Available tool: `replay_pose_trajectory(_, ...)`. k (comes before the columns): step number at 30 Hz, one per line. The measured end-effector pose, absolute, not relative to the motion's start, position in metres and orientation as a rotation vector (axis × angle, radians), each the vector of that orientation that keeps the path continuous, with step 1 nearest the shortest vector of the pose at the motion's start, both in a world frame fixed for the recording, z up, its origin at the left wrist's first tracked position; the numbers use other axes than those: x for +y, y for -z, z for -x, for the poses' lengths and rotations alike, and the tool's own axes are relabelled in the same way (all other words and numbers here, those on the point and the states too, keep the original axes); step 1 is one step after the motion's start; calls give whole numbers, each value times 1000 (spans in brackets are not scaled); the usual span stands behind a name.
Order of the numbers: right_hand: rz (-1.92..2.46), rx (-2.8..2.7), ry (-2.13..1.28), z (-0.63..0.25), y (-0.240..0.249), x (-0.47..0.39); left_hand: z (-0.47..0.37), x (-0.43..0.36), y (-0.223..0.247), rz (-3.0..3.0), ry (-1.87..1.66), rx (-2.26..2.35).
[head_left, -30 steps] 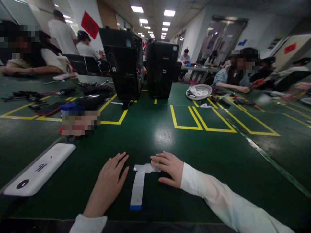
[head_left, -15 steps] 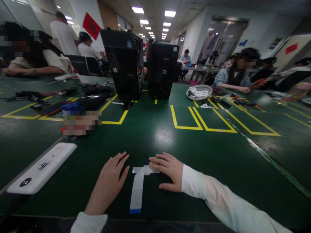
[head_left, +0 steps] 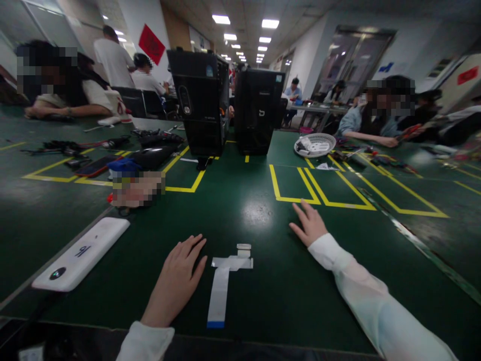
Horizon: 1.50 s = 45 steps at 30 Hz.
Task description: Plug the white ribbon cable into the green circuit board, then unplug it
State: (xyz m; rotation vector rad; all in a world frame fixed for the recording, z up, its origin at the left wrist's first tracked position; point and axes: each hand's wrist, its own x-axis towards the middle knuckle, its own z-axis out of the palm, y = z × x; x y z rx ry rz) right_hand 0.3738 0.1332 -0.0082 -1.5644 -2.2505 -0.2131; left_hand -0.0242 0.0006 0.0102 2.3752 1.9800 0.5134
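Near the front edge of the green table [head_left: 278,311], a flat white ribbon [head_left: 219,296] lies between the person's two hands, and I can see nearly all of it. It has a bend near the top, a bit like a crooked letter T. Its blue end [head_left: 216,324] points back toward the person, and a small pale end piece [head_left: 244,246] sits at the far side.

The left hand [head_left: 176,281] is low over the table, palm down. Its fingers are close together and the thumb sticks out on its own. The thumb tip is just beside the ribbon's left end, with a thin bit of green showing between. That hand holds nothing that I can see.

The right hand [head_left: 310,226] is well apart from the ribbon, off to its right and farther up the table. Its fingers are a little spread, with the thumb apart, and they point toward the yellow tape [head_left: 297,199]. I can't tell if those fingertips touch the table.

Over on the left lies a long white box [head_left: 84,253].
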Motion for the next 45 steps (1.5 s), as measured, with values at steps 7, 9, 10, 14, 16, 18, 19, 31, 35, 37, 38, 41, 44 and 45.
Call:
replay_pose_trajectory(7,2406,-1311,307,-497,-13,142,23,0,-11,-2354,-521,1986)
replay_pose_trajectory(9,2487,-1148,293,-522,-18,133,23,-1,-11,-2347,-514,1989)
replay_pose_trajectory(10,2535,-1077,267,-532,-19,130,23,-1,-11,-2345,-512,1988)
replay_pose_trajectory(14,2666,-982,159,-558,-17,124,23,0,-10,-2345,-528,1985)
replay_pose_trajectory(16,2665,-1027,158,-563,-14,122,23,0,-10,-2350,-540,1986)
replay_pose_trajectory(18,2652,-1090,160,-564,-13,120,23,-1,-10,-2360,-544,1982)
replay_pose_trajectory(19,2642,-1127,157,-565,-13,119,23,-1,-10,-2364,-544,1980)
replay_pose_trajectory(31,2219,-1983,159,-604,19,86,23,-1,-9,-2387,-563,1981)
replay_pose_trajectory(35,2032,-2044,215,-598,19,67,24,-1,-9,-2382,-553,1970)
replay_pose_trajectory(37,2050,-1950,262,-596,13,61,24,-1,-9,-2377,-549,1967)
replay_pose_trajectory(38,2098,-1879,276,-596,10,59,24,-1,-9,-2376,-549,1970)
replay_pose_trajectory(41,2353,-1553,289,-606,0,53,24,-2,-9,-2376,-552,1979)
replay_pose_trajectory(44,2563,-1177,288,-627,-3,45,24,-2,-9,-2373,-559,1978)
replay_pose_trajectory(45,2584,-1167,321,-634,-2,43,24,-2,-9,-2371,-558,1977)
